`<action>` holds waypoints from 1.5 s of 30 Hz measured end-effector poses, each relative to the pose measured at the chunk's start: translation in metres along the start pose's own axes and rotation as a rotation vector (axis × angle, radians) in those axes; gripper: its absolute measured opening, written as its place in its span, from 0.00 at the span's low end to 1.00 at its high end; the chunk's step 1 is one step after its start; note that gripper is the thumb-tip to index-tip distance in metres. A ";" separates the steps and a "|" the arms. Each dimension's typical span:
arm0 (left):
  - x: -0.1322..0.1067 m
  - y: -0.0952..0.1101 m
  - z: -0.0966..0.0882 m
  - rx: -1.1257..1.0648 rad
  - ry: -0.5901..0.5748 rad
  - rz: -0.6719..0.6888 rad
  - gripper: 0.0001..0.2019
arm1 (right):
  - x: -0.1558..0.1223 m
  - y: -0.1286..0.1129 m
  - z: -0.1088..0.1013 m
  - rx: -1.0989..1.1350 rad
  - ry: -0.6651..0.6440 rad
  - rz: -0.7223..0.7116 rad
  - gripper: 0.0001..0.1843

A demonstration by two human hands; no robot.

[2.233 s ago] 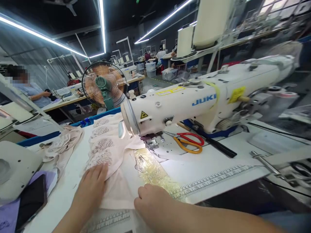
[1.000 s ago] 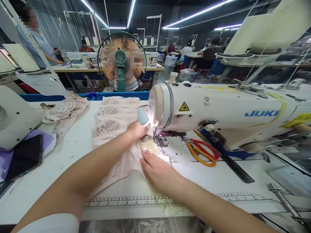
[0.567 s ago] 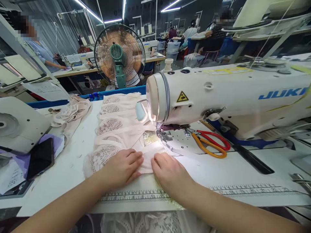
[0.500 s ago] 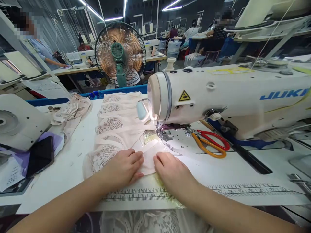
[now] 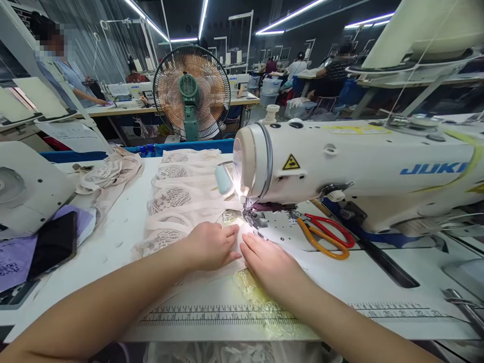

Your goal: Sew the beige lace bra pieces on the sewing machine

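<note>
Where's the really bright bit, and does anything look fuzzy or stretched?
Head view: glare at the left end of the sewing machine, whitening fabric; pixel blocks blur a person's head, far left; cream thread cones, upper right, look stretched.

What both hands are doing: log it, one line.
left hand: on fabric | right hand: touching fabric, partly covering yellow film | scissors: lying untouched

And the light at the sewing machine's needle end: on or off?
On: a bright white glow shows at the left end of the sewing machine, by the pale fabric and beyond the left hand and right hand.
</note>
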State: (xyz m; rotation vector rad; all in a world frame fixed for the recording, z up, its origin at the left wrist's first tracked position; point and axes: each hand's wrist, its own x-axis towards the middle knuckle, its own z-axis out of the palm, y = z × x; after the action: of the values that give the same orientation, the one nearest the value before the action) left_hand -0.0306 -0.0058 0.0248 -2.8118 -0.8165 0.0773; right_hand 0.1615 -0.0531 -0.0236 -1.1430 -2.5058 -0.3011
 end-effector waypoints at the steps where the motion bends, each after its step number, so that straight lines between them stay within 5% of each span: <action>1: 0.002 0.000 0.001 -0.003 0.037 0.006 0.22 | -0.003 0.000 0.000 0.005 0.013 -0.011 0.17; 6: 0.010 -0.003 0.011 -0.073 0.171 0.081 0.22 | -0.019 -0.004 -0.006 0.040 0.044 -0.051 0.17; 11: 0.011 -0.006 0.020 -0.125 0.182 0.096 0.23 | -0.028 -0.008 -0.012 0.072 0.106 -0.049 0.16; 20: 0.023 -0.009 0.015 -0.119 0.047 -0.043 0.26 | -0.027 -0.005 -0.010 0.106 0.126 0.023 0.17; 45: 0.036 -0.007 0.005 -0.182 -0.069 -0.170 0.24 | -0.026 -0.005 -0.004 0.141 0.149 0.098 0.17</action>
State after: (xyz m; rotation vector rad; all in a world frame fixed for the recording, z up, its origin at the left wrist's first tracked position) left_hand -0.0046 0.0203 0.0218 -2.9064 -1.1285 0.0770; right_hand 0.1739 -0.0755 -0.0313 -1.1389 -2.2947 -0.1736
